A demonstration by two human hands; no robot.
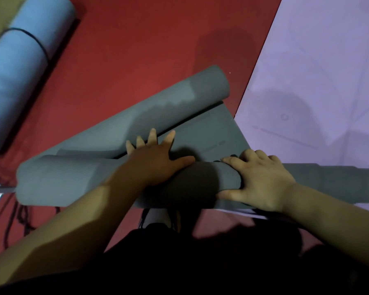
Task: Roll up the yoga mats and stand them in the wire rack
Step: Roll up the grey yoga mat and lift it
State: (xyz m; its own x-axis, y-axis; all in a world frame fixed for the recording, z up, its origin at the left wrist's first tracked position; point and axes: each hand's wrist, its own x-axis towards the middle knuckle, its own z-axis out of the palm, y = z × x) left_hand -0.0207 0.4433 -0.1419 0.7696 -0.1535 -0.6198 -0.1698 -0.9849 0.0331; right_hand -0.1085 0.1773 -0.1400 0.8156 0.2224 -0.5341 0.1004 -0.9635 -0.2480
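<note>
pressing down on the grey mat roll with the flat, spread left hand and gripping it with the curled right hand, on red floor.

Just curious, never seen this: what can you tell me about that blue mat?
The blue mat is rolled into a thick cylinder, matte and foam-like, bound by a thin black strap. It lies on its side, slanting, on the red floor at upper left, partly out of frame and blurred. It lies apart from the grey mat.
</note>
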